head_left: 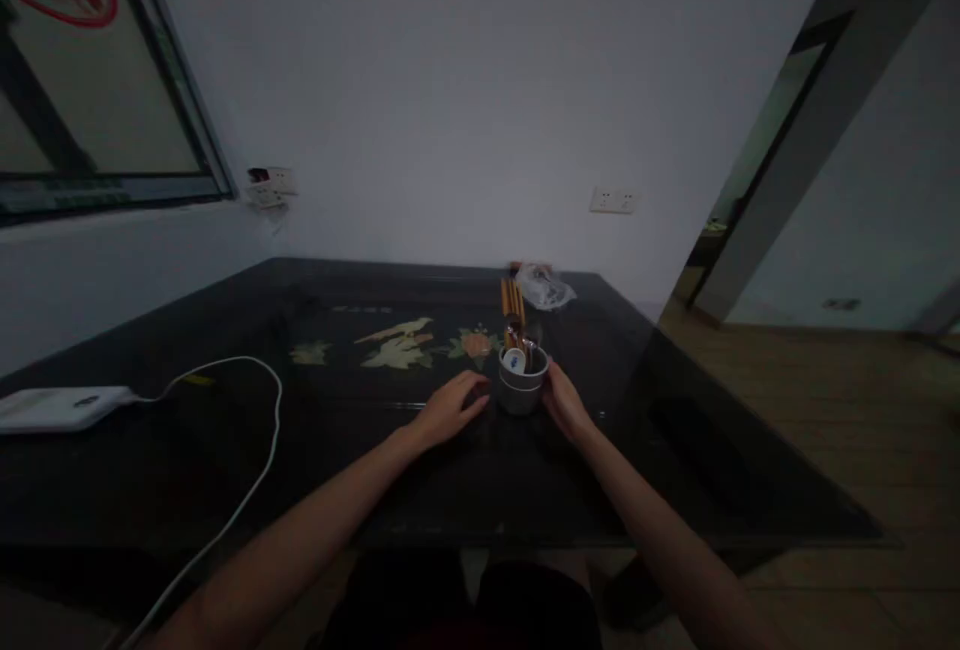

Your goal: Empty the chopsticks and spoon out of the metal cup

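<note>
A light grey utensil cup (520,393) stands upright on the dark glossy table (315,490). Wooden chopsticks (513,300) rise from it, along with metal spoons (529,343) and a white ceramic spoon (514,361) with a blue mark. My right hand (564,400) is against the cup's right side, its fingers curled round the wall and partly hidden behind it. Just left of the cup, my left hand (452,408) rests low over the table with fingers loosely bent and apart. A small gap separates it from the cup, and nothing is in it.
A crumpled clear plastic bag (544,287) lies behind the cup. On the left sits a white power bank (64,409), its white cable (276,410) looping across the table. Bird-and-flower inlay (397,345) decorates the tabletop. A wall with sockets (613,200) borders the far edge.
</note>
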`<state>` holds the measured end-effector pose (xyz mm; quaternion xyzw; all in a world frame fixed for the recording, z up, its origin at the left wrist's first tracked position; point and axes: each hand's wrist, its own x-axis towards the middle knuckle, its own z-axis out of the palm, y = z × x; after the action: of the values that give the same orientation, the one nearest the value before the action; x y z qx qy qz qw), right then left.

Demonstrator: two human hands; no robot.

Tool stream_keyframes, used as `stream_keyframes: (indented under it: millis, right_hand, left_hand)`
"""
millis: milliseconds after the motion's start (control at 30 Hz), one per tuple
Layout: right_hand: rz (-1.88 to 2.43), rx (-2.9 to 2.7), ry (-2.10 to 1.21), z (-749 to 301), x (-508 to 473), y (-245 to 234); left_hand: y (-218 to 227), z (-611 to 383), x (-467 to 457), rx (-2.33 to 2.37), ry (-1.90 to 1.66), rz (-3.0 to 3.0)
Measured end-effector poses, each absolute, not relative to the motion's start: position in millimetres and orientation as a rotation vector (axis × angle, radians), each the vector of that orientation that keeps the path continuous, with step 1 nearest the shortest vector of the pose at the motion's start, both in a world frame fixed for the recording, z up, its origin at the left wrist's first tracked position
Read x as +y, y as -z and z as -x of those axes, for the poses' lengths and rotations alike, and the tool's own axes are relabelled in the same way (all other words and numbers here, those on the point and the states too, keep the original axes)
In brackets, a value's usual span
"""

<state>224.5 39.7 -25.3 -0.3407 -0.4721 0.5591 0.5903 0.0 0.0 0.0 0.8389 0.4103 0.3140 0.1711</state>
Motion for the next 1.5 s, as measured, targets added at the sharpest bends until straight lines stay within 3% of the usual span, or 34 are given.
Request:
stream_keyframes:
  millis: [400,767,1500]
  right_hand:
    - [0.700,-1.209,-1.522,-213,24,17]
    - [0.658,-1.543,-1.458,-215,16,16]
    - [0.656,-1.562,-1.386,-205,13,21]
  left_hand:
    - [11,-2,7,1.049,-1.072,-2.153]
    - [18,-2,10,0.980,-1.079,-2.093]
    - [-1,8,7,0.934,-0.979,-2.056]
